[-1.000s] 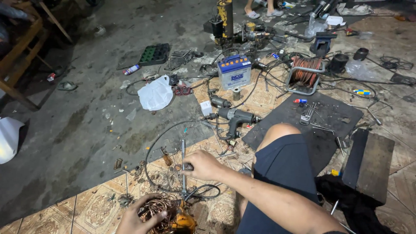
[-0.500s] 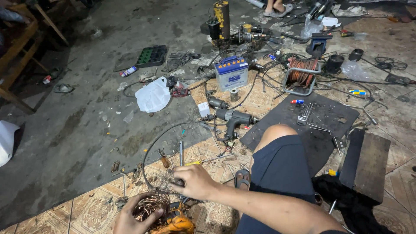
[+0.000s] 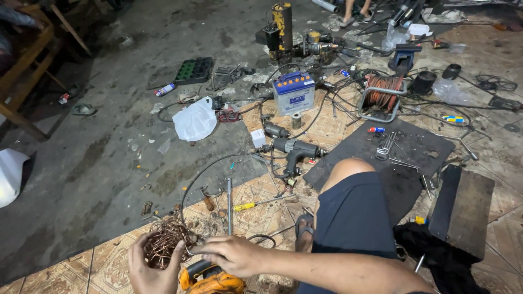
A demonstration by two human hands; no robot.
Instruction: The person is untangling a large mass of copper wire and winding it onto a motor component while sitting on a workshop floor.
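Note:
My left hand (image 3: 148, 272) is cupped around a tangled bundle of copper wire (image 3: 169, 243) at the bottom of the view. My right hand (image 3: 231, 254) reaches across from the right, fingers pinched at the bundle's right edge. Just below both hands lies an orange and black power tool (image 3: 210, 279), partly cut off by the frame. My bare knee and dark shorts (image 3: 354, 212) fill the lower right.
On the floor ahead lie a long metal rod (image 3: 229, 204), a yellow-handled screwdriver (image 3: 256, 204), a grey drill (image 3: 294, 149), a white-and-blue battery (image 3: 293, 92), a white plastic bag (image 3: 195, 121), an orange cable reel (image 3: 384, 97), a dark mat (image 3: 419, 149), loose wires. Another person's feet stand at the top.
My right hand has drawn back from the rod area to the copper bundle. The bundle and my left hand now sit higher in view; the camera has tilted down slightly.

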